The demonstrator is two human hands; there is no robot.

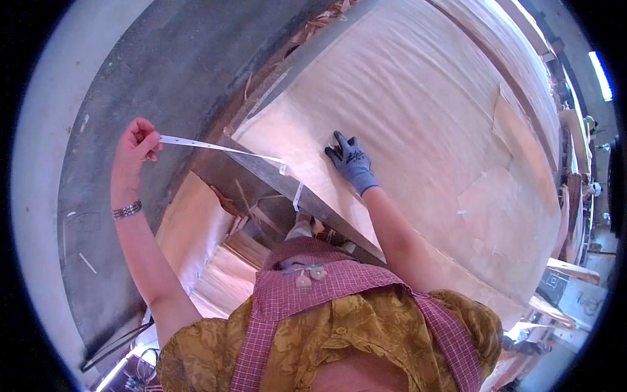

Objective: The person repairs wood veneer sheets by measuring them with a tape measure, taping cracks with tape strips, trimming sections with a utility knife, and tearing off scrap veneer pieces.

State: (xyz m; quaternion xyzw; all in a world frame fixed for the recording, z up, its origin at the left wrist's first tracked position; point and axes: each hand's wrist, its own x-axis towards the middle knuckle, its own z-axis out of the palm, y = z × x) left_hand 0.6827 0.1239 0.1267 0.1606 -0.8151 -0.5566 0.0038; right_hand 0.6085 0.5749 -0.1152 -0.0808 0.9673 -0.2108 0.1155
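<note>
My left hand (pixel 140 142) is bare, with a bracelet at its wrist. Its thumb and fingers pinch one end of a narrow white perforated tape (pixel 202 144), held out to the left. The tape stretches to the corner area of a pale wood veneer sheet (pixel 424 130), where its far end bends down. A short white strip (pixel 298 196) lies across the table edge (pixel 281 183) close by. My right hand (pixel 353 163), in a grey-blue glove with black fingertips, rests on the veneer with its fingers apart.
Below the edge, more veneer sheets (pixel 196 228) are stacked on the left, beside scraps on the floor. Torn veneer shavings (pixel 326 19) lie along the far edge. A loose veneer piece (pixel 522 137) sits on the sheet at right. Grey floor (pixel 150 78) extends leftward.
</note>
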